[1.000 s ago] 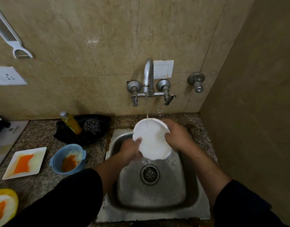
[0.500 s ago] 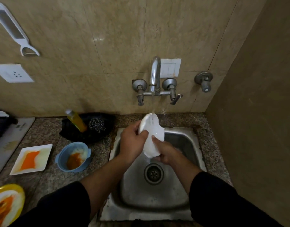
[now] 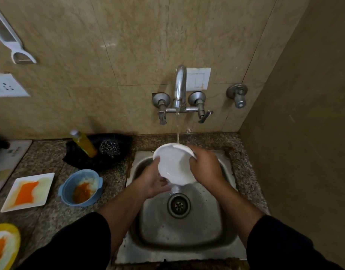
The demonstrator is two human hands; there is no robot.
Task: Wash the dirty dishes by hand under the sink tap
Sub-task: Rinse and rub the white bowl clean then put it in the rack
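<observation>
Looking down from the head camera, I see my two black sleeves [image 3: 74,248] nearest, forearms reaching out over the steel sink [image 3: 179,250]. Its drain [image 3: 179,205] sits bare in the middle of the basin, wet around it.

Just beyond the drain, both hands hold a white plate [image 3: 172,164] tilted over the basin, its face turned toward me. My left hand [image 3: 153,182] cups the near-left rim from below, fingers curled under it and thumb on the edge. My right hand [image 3: 204,168] wraps the right rim, fingers closed over it and hiding that side of the plate. Water spills off the low edge toward the drain.

On the granite counter [image 3: 46,217] to the left wait more dirty dishes: a yellow plate [image 3: 4,246] at the near-left corner, cut by the frame; a white square plate [image 3: 28,191] smeared orange; just right of it, a blue bowl [image 3: 80,188] with orange residue. Farther back, a yellow bottle [image 3: 84,143] leans beside a steel scrubber [image 3: 109,148], both on something dark that I cannot make out.

Past the plate, a thin stream [image 3: 177,131] falls from the tap [image 3: 179,88] onto its far rim. On the far wall sit a spare valve [image 3: 237,94] to the right, a socket [image 3: 7,85] and a hanging peeler [image 3: 11,41] at far left.
</observation>
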